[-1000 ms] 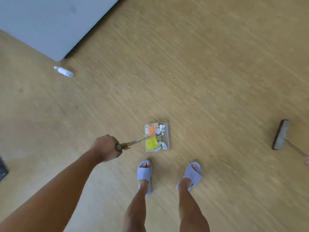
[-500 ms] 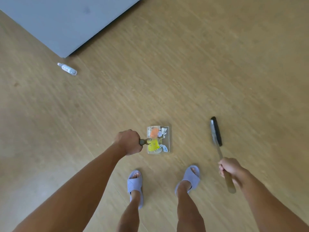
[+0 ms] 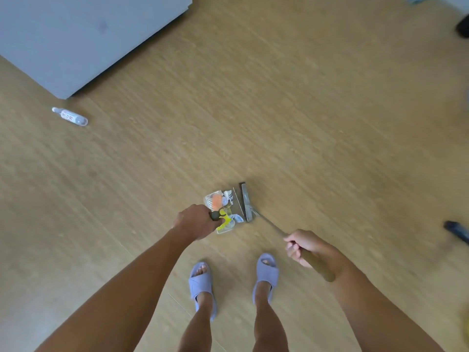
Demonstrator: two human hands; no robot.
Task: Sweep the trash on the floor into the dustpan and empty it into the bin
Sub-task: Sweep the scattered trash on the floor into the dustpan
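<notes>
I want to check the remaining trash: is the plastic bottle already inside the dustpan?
No, the plastic bottle lies on the bare floor far from the dustpan, near the grey cabinet.

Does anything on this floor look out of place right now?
Yes: a small plastic bottle lies on its side on the floor near the grey cabinet, far from the dustpan holding the other trash.

your left hand [image 3: 194, 222] grips the dustpan [image 3: 223, 212] handle, trash inside; your right hand [image 3: 308, 247] holds the broom [image 3: 247, 204] at its open edge; bottle [image 3: 69, 116] lies on the floor [image 3: 304, 110].
</notes>
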